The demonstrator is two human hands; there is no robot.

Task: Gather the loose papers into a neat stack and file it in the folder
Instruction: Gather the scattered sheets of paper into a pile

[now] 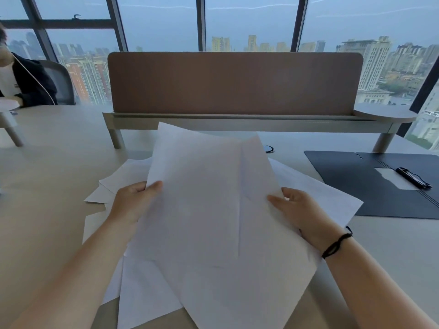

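Note:
Several white sheets of paper (209, 205) are lifted off the desk, fanned unevenly and tilted toward me. My left hand (133, 200) grips their left edge, thumb on top. My right hand (299, 207) grips the right edge, thumb on the front; a black cord circles that wrist. More loose papers (118, 181) lie spread on the desk under and around the held ones. The dark folder (351, 181) lies open flat at the right, with a black clip (413, 178) and a white sheet tucked in its pocket.
A brown divider screen (235, 84) on a raised shelf stands across the back of the beige desk (47, 176). A round cable port (269, 149) sits behind the papers. Another person (21, 79) sits at the far left. Windows are beyond.

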